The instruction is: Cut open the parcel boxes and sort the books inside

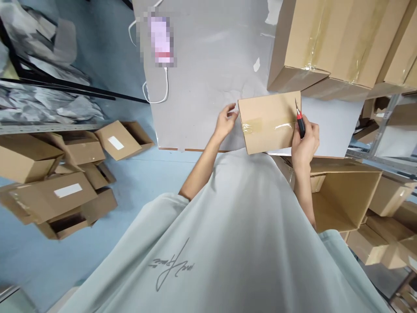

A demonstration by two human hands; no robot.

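Note:
A small taped cardboard box (269, 132) is at the front edge of the grey table, tape running across its upper face. My right hand (305, 145) is closed around a craft knife (301, 125) with a black and red handle, its pointed metal blade directed away from me. That hand is at the box's right side; whether it also grips the cardboard is hidden. Off the box's left edge, my left hand (225, 122) has its fingers apart and curved, with nothing in them.
Large taped cartons (329, 39) stand at the table's back right. A blurred-out phone-like object (161, 41) with a white cable (167, 87) lies on the left of the tabletop (202, 56). An open carton (348, 195) is below right. Discarded boxes (61, 191) cover the floor at left.

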